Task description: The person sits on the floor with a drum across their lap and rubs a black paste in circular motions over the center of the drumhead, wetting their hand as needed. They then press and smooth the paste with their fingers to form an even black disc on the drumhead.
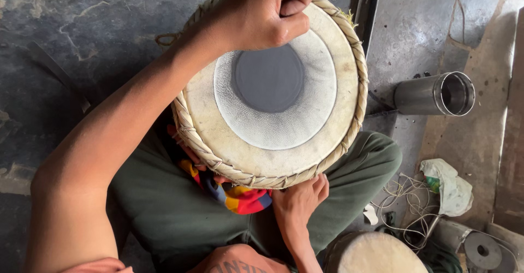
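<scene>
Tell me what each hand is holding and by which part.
Both hold the drum: the left hand is fisted at its far braided rim, and the right hand grips the near rim from below.

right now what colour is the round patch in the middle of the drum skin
Dark grey patch, ringed by white, in the head view.

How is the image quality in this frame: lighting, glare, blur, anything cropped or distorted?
Head view: soft, even daylight with no hard shadows; the drum skin is sharp, its grain plain. Slight sheen inside the metal cylinder, no glare. The left hand is cropped by the top edge, and the forearm looms large from wide-angle closeness. The right hand at the rim is in focus.
</scene>
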